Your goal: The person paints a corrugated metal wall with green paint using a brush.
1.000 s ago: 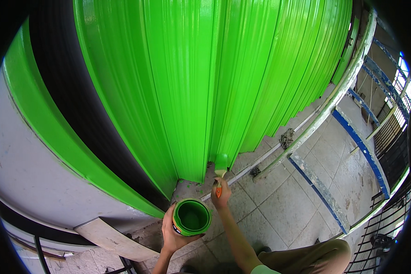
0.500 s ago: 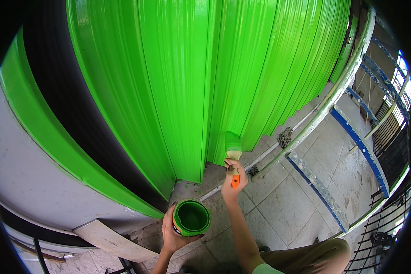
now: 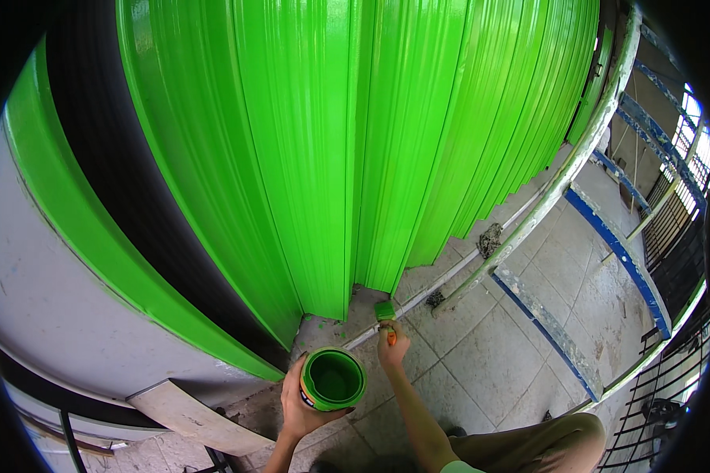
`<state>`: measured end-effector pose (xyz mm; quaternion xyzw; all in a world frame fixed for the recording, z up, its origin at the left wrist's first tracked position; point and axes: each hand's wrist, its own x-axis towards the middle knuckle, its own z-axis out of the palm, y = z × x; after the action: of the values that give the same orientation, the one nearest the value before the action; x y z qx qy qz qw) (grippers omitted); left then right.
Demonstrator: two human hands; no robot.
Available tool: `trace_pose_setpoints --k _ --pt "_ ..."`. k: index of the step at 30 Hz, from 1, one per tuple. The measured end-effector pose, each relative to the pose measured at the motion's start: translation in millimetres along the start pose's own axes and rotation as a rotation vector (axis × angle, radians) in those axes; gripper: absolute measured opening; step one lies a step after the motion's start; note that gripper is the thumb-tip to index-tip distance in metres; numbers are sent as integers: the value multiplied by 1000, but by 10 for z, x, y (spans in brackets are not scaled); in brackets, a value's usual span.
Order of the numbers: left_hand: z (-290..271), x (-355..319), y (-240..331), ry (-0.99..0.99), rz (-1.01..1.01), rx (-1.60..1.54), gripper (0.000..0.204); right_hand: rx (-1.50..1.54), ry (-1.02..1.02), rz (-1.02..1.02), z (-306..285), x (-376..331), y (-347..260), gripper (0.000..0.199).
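The right hand (image 3: 392, 348) is closed around the orange handle of a paintbrush (image 3: 386, 317). The long axis of the brush runs nearly upright in the picture: the handle end is toward the person and the green bristles point away, toward the bottom edge of the green shutter (image 3: 355, 150). The bristle tip is just below this edge, very near to it; whether it touches the metal I cannot tell. The brush is over the grey sill at the foot of the shutter.

The left hand (image 3: 301, 400) holds a round paint can (image 3: 333, 379) from its left side and from below, with the fingers wrapped around the wall. The can is open, its mouth faces up to the camera, and the inside is coated with green paint. It is below the shutter and just to the left of the brush, close to the right hand but apart from it.

The shutter is made of tall ribs, glossy and bright green. To the right of the shutter, a pale pipe (image 3: 576, 158) goes in a slant, and behind it there are boards with blue edges (image 3: 619, 252) on the tiled floor (image 3: 489, 363). To the left of the shutter there is a grey wall (image 3: 47, 307) with a green strip.
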<state>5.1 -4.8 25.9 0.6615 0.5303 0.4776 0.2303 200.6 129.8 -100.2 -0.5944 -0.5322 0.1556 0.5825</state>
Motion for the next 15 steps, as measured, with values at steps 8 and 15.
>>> trace_pose_setpoints --k 8,15 --pt "3 -29 -52 -5 -7 6 113 284 187 -86 -128 859 -937 14" --pt "-8 -17 -18 -5 -11 21 113 201 268 -591 -382 856 -1201 20"
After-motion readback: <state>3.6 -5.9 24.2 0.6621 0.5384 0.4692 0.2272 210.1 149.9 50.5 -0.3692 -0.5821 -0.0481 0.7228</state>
